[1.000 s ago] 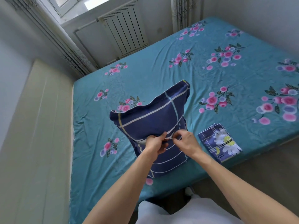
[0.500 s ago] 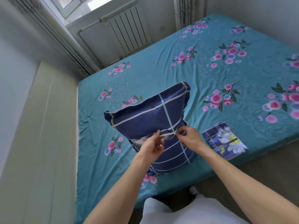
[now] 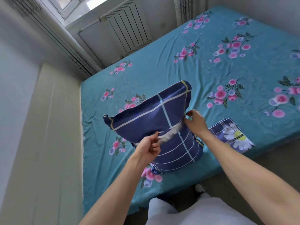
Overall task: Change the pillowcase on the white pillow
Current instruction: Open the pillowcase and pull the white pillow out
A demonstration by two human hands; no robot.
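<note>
The step in hand is opening the closure of the old cover; removal proper has not begun.

The left hand (image 3: pixel 150 146) pinches the near lip of the opening in the navy checked pillowcase (image 3: pixel 155 125), thumb and fingers clamped on the cloth. From these fingers a pale slit runs up and to the right, where the white pillow (image 3: pixel 170 135) shows through. At the far end of the slit, the right hand (image 3: pixel 194 121) holds the pillowcase edge, fingertips closed together on it; a zip pull may lie under them, but this cannot be confirmed.

The pillow stands upright on the bed (image 3: pixel 203 65), its lower corner touching the sheet below the left wrist. The folded daisy-print pillowcase (image 3: pixel 233 135) lies flat just right of the right wrist.

Next move, as judged: spread both lips apart, then draw the pillow out through the opening.
</note>
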